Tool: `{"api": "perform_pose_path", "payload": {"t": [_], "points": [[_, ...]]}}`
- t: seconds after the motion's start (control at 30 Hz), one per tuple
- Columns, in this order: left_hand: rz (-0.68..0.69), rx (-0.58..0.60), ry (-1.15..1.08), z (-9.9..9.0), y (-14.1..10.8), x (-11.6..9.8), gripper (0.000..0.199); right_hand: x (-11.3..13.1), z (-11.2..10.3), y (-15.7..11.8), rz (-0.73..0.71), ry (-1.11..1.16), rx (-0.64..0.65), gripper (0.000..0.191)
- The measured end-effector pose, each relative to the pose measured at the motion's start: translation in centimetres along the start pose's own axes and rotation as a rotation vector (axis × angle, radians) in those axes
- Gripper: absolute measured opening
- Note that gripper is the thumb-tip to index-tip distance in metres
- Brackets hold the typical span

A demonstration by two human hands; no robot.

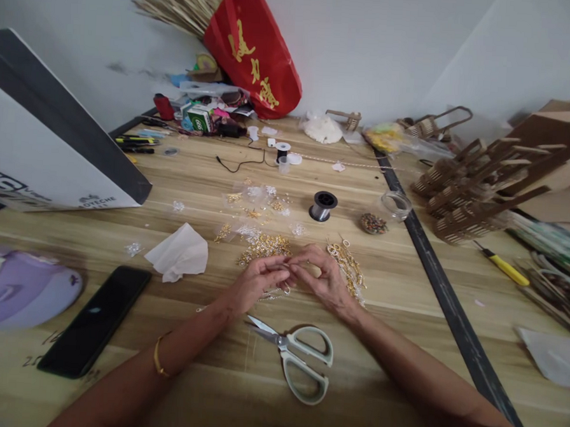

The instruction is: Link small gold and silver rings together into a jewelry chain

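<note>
My left hand [261, 281] and my right hand [320, 274] meet fingertip to fingertip over the middle of the table. Both are pinched closed; what lies between the fingers is too small to make out. Below them a thin chain [274, 295] with a small ring rests on the wood. Just behind the fingers spreads a heap of gold beads [265, 246]. Beside my right hand lies a bunch of gold and silver chains with rings [349, 268]. Nearer to me are open-bladed scissors [283, 342] with pale handles.
A phone [95, 321], a white tissue [180, 252] and a large box [54, 144] stand or lie at left. Behind my hands are a wire spool [323, 206] and a dish of mixed beads [373, 223]. Small woven baskets [472, 185] and a yellow-handled tool [504, 266] are at right.
</note>
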State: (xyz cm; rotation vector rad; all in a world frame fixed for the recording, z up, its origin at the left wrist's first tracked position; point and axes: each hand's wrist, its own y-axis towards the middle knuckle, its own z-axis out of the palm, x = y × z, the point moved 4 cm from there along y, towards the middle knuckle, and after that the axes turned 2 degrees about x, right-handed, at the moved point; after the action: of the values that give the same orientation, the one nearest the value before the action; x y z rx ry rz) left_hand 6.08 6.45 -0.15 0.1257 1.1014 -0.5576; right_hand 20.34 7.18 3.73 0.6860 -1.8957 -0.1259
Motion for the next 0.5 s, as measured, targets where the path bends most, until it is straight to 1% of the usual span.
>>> {"api": "perform_pose_path", "payload": {"t": [0.07,0.13,0.23,0.37,0.5], "points": [[0.001,-0.006,0.025,-0.1,0.02,0.04,0.03,-0.1,0.03,-0.01,-0.001,0.004,0.005,0.012],[0.013,-0.038,0.039,-0.23,-0.01,0.01,0.032,-0.24,0.05,-0.03,0.011,0.019,-0.004,0.012],[0.017,-0.052,0.016,-0.16,-0.07,-0.02,0.034,-0.41,0.17,-0.05,0.044,0.067,-0.007,0.012],[0.019,0.009,0.002,0.07,-0.04,0.07,0.026,-0.42,0.52,-0.08,0.06,0.144,0.013,0.011],[0.017,0.004,0.017,-0.23,0.0,0.35,0.015,-0.13,0.61,-0.06,0.049,0.176,0.02,0.011]]}}
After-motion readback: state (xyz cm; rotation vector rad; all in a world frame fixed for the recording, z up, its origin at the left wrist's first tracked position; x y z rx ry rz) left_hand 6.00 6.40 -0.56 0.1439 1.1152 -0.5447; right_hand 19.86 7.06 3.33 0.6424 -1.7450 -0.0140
